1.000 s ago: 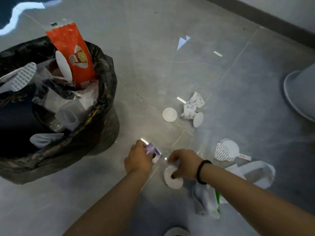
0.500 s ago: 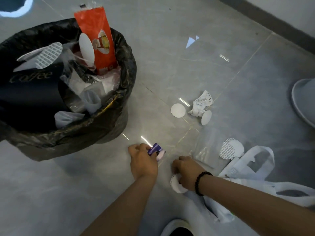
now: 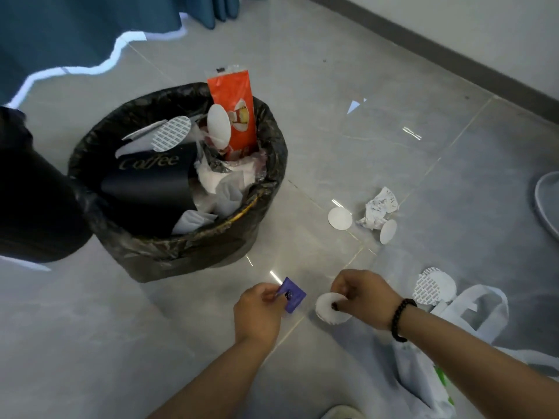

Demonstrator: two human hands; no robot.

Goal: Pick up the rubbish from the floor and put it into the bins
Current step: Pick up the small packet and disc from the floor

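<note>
A black-lined bin [image 3: 178, 189] stands at the left, an orange packet [image 3: 234, 116] upright in it. Nearer, the left hand [image 3: 261, 313] pinches a purple wrapper [image 3: 292, 294], one corner pointing toward the bin. Beside it, the right hand [image 3: 363, 294] pinches a white round lid [image 3: 331, 308], roughly flat, above the floor [image 3: 332, 146].

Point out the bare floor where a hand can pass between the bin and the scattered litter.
Bare tile runs from the bin rightward to the white disc, and down to the left hand. Left of that hand is bare too. Crowded: around the crumpled paper, the patterned seal and the white bag.
</note>
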